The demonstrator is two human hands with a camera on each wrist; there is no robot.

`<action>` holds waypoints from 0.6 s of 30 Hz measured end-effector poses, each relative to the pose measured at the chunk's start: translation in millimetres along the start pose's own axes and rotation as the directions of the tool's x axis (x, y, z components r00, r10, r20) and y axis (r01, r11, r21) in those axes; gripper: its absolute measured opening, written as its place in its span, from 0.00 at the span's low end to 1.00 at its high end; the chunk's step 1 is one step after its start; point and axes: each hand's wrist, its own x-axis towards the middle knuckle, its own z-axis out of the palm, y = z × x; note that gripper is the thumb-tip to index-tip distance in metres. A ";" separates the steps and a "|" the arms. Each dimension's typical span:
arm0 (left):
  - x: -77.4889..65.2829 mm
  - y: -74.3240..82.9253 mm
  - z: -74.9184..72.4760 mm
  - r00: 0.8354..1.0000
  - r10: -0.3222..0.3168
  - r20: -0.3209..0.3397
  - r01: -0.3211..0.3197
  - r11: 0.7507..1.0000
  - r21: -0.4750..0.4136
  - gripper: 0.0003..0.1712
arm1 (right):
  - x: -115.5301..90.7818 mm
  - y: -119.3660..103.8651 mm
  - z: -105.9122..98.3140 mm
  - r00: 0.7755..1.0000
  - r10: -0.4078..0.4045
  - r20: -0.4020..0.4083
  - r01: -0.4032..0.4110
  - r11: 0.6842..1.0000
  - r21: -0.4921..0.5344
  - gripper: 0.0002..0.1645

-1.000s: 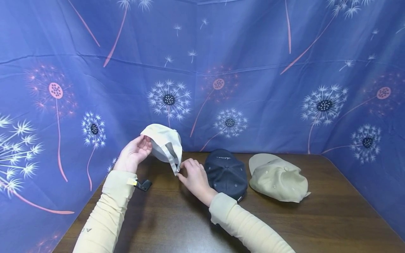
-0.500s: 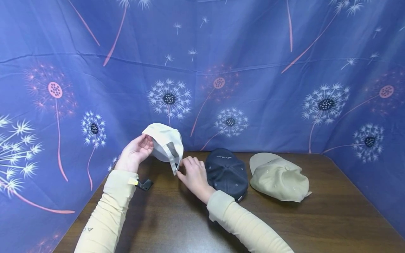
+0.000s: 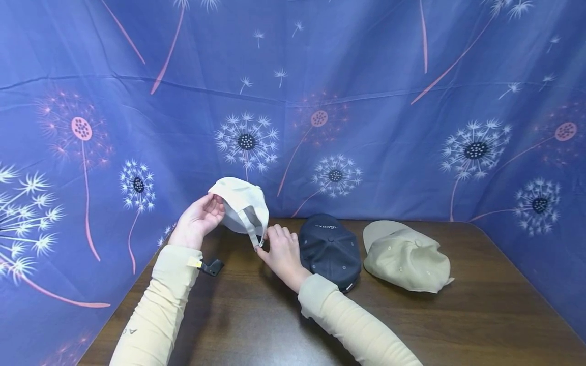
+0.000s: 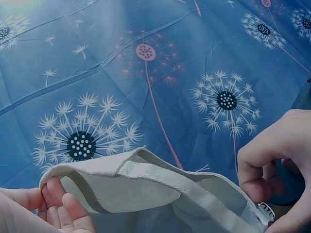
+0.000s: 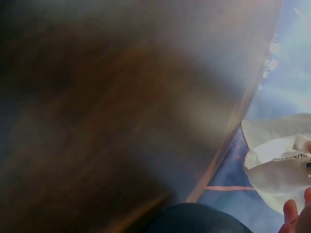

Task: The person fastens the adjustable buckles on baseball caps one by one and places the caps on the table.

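Note:
A white baseball cap (image 3: pixel 240 195) is held up above the table, its open back and adjustment strap (image 4: pixel 180 182) facing me. My left hand (image 3: pixel 199 221) pinches the cap's lower rim at the left, thumb outside and fingers inside. At the strap's lower end, my right hand (image 3: pixel 284 254) pinches the strap beside a small metal buckle (image 4: pixel 266 211). Part of the cap's inside (image 5: pixel 282 170) shows at the edge of the right wrist view. Just right of my right hand, a navy cap (image 3: pixel 329 249) lies on the table.
A khaki cap (image 3: pixel 407 259) lies right of the navy one, its crown partly dented. All this is on a brown wooden table (image 3: pixel 256 315). Blue dandelion-print cloth (image 3: pixel 389 152) hangs close behind and along both sides. A black camera piece (image 3: pixel 211 267) juts from the left sleeve.
Both hands keep their grips on the white cap, which stays nearly in place. The whole head view has shifted slightly; the navy and khaki caps lie as before.

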 end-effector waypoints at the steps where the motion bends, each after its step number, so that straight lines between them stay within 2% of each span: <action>1: -2.7 -1.5 2.3 1.000 0.003 -0.004 -0.003 1.000 0.002 0.03 | -0.2 0.7 -0.4 1.000 0.012 0.004 -0.012 1.000 0.000 0.23; 2: -8.1 -4.5 7.6 0.999 0.021 -0.045 -0.020 1.000 0.010 0.05 | -0.3 1.4 -0.9 1.000 0.022 0.009 -0.022 1.000 0.002 0.22; 7: -23.6 -9.5 16.4 0.999 0.033 -0.021 -0.032 0.998 0.048 0.09 | 1.2 6.1 -3.6 0.999 0.041 0.012 -0.041 0.999 0.016 0.20; 18: -30.8 -7.5 15.0 1.000 0.021 -0.007 -0.020 0.999 0.030 0.07 | 3.7 13.2 -8.5 1.000 0.000 -0.021 0.001 1.000 0.029 0.13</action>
